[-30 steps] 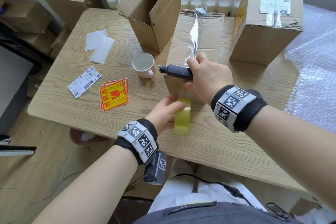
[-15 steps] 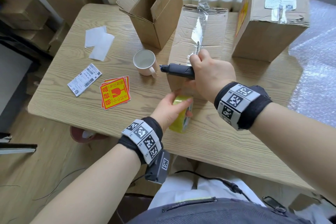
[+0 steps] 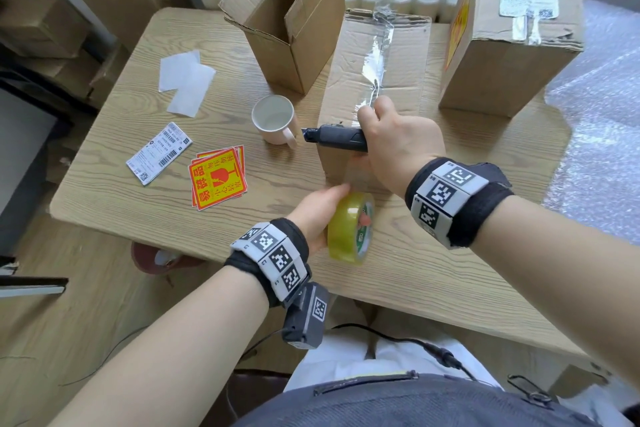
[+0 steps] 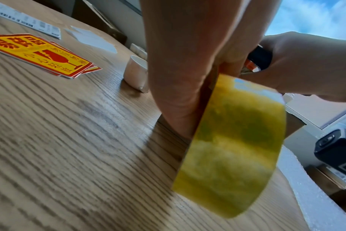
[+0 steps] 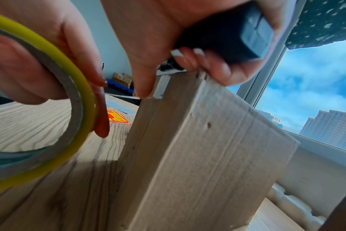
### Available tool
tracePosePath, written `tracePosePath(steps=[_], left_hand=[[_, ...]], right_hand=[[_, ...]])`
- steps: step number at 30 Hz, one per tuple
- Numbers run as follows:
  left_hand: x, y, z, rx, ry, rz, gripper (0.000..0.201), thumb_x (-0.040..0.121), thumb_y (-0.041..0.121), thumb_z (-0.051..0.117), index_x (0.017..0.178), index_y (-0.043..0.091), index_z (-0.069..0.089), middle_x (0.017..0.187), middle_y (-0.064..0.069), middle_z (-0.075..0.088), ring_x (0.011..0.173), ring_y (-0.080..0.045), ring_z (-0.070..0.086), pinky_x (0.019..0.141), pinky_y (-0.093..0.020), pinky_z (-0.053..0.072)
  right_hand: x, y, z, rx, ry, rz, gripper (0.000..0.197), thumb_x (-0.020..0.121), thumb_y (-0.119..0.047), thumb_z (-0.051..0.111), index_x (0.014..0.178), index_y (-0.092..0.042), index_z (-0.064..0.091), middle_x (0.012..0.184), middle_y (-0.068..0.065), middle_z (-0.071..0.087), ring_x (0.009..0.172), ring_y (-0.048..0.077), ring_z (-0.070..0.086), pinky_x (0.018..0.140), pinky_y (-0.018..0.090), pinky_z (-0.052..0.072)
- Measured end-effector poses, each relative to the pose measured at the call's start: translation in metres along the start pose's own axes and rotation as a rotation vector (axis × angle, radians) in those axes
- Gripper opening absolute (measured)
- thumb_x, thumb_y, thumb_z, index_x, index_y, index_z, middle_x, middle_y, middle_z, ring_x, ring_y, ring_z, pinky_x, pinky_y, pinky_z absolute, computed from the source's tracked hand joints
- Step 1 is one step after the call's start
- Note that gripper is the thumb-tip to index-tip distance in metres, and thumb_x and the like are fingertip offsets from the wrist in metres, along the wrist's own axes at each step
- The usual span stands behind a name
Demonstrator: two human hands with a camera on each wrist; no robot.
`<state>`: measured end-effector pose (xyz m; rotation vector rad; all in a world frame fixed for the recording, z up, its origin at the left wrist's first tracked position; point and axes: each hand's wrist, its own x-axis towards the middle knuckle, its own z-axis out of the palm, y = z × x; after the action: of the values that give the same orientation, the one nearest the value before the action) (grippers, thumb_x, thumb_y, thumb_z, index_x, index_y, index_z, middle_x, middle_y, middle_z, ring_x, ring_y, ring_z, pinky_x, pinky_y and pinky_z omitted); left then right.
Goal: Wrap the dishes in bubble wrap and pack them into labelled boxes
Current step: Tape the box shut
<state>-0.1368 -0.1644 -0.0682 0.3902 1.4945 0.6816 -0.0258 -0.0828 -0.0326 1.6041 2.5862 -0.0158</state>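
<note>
A closed cardboard box [image 3: 374, 87] with clear tape along its top seam stands mid-table. My left hand [image 3: 317, 210] grips a yellowish tape roll [image 3: 349, 227] just in front of the box, near the table's front edge; the roll [image 4: 233, 145] fills the left wrist view. My right hand [image 3: 398, 142] holds a dark utility knife [image 3: 336, 138] over the box's near top edge, blade end pointing left. In the right wrist view my thumb presses a strip of tape at the box [image 5: 198, 153] corner. A white mug [image 3: 275, 120] sits left of the box.
An open cardboard box [image 3: 291, 24] stands behind the mug; a large sealed box [image 3: 509, 31] with a label is at the back right. Red-yellow fragile stickers [image 3: 217, 177], a barcode label [image 3: 158, 152] and white sheets [image 3: 185, 80] lie to the left. Bubble wrap [image 3: 602, 135] covers the right side.
My left hand has pulled the tape roll back from the box toward the table's front edge and tilted it. The right hand with the knife stays at the box's near edge.
</note>
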Motion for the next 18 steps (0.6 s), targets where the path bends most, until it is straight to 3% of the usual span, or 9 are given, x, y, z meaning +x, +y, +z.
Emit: tracePosePath(steps=[2, 3, 6, 8, 10, 12, 14, 16, 18], left_hand=[[0.002, -0.002, 0.000, -0.011, 0.003, 0.018, 0.026, 0.100, 0.021, 0.046, 0.120, 0.006, 0.052, 0.089, -0.010, 0.065, 0.062, -0.014, 0.067, 0.062, -0.028, 0.056], [0.001, -0.001, 0.001, -0.007, 0.009, 0.045, 0.023, 0.099, 0.021, 0.046, 0.118, 0.009, 0.053, 0.093, -0.010, 0.065, 0.063, -0.013, 0.068, 0.063, -0.027, 0.056], [0.002, 0.005, 0.003, -0.002, 0.049, 0.110, 0.032, 0.097, 0.026, 0.049, 0.124, 0.010, 0.056, 0.116, -0.014, 0.065, 0.095, -0.023, 0.067, 0.089, -0.039, 0.054], [0.004, 0.006, 0.005, -0.010, 0.074, 0.127, 0.033, 0.095, 0.025, 0.052, 0.124, 0.010, 0.058, 0.117, -0.017, 0.065, 0.099, -0.029, 0.064, 0.093, -0.042, 0.051], [0.005, 0.003, 0.005, 0.013, 0.088, 0.128, 0.030, 0.093, 0.025, 0.054, 0.119, 0.012, 0.062, 0.115, -0.018, 0.065, 0.101, -0.032, 0.064, 0.094, -0.046, 0.051], [0.007, -0.002, 0.004, 0.050, 0.098, 0.138, 0.022, 0.093, 0.026, 0.054, 0.110, 0.016, 0.063, 0.114, -0.016, 0.066, 0.104, -0.032, 0.064, 0.095, -0.049, 0.050], [0.006, -0.003, 0.003, 0.079, 0.106, 0.156, 0.013, 0.093, 0.027, 0.055, 0.103, 0.022, 0.062, 0.114, -0.013, 0.066, 0.105, -0.030, 0.063, 0.096, -0.048, 0.049], [0.007, -0.003, 0.003, 0.098, 0.117, 0.174, 0.010, 0.093, 0.027, 0.056, 0.101, 0.023, 0.061, 0.114, -0.012, 0.065, 0.105, -0.029, 0.063, 0.096, -0.047, 0.049], [0.009, -0.004, 0.004, 0.125, 0.143, 0.202, 0.009, 0.091, 0.029, 0.059, 0.099, 0.024, 0.060, 0.114, -0.012, 0.065, 0.106, -0.028, 0.062, 0.097, -0.047, 0.049]], right_hand=[[0.000, 0.000, 0.000, -0.023, 0.000, -0.023, 0.029, 0.090, -0.018, 0.055, 0.115, -0.010, 0.042, 0.116, 0.008, 0.045, 0.060, 0.027, 0.042, 0.043, 0.028, 0.015], [0.000, -0.002, 0.000, -0.031, 0.011, -0.029, 0.025, 0.090, -0.013, 0.051, 0.114, -0.010, 0.044, 0.114, 0.008, 0.047, 0.059, 0.027, 0.041, 0.043, 0.027, 0.013], [0.001, -0.009, -0.006, -0.101, 0.008, 0.015, 0.033, 0.074, -0.002, 0.034, 0.087, -0.014, 0.062, 0.085, 0.004, 0.058, 0.038, 0.022, 0.040, 0.045, 0.022, 0.000], [0.002, -0.008, -0.008, -0.098, 0.105, -0.019, 0.026, 0.070, -0.003, 0.040, 0.080, -0.014, 0.062, 0.077, 0.004, 0.058, 0.034, 0.021, 0.035, 0.047, 0.020, -0.001], [-0.001, -0.005, -0.005, 0.015, 0.010, 0.001, 0.022, 0.081, -0.008, 0.054, 0.102, -0.010, 0.054, 0.103, 0.010, 0.054, 0.050, 0.026, 0.041, 0.043, 0.024, 0.012], [-0.002, 0.004, -0.008, 0.157, -0.065, 0.020, 0.041, 0.085, -0.035, 0.063, 0.114, -0.012, 0.044, 0.119, 0.008, 0.044, 0.071, 0.030, 0.053, 0.051, 0.031, 0.031], [-0.005, 0.011, -0.016, 0.320, -0.051, 0.027, 0.052, 0.081, -0.053, 0.063, 0.114, -0.017, 0.045, 0.122, 0.004, 0.043, 0.089, 0.029, 0.057, 0.065, 0.034, 0.041], [-0.010, 0.017, -0.022, 0.483, -0.020, 0.031, 0.045, 0.083, -0.048, 0.062, 0.115, -0.019, 0.048, 0.120, 0.003, 0.046, 0.096, 0.027, 0.056, 0.074, 0.034, 0.043], [-0.019, 0.022, -0.025, 0.571, -0.003, -0.046, 0.036, 0.086, -0.043, 0.060, 0.112, -0.021, 0.053, 0.111, 0.002, 0.049, 0.094, 0.026, 0.054, 0.075, 0.034, 0.045]])
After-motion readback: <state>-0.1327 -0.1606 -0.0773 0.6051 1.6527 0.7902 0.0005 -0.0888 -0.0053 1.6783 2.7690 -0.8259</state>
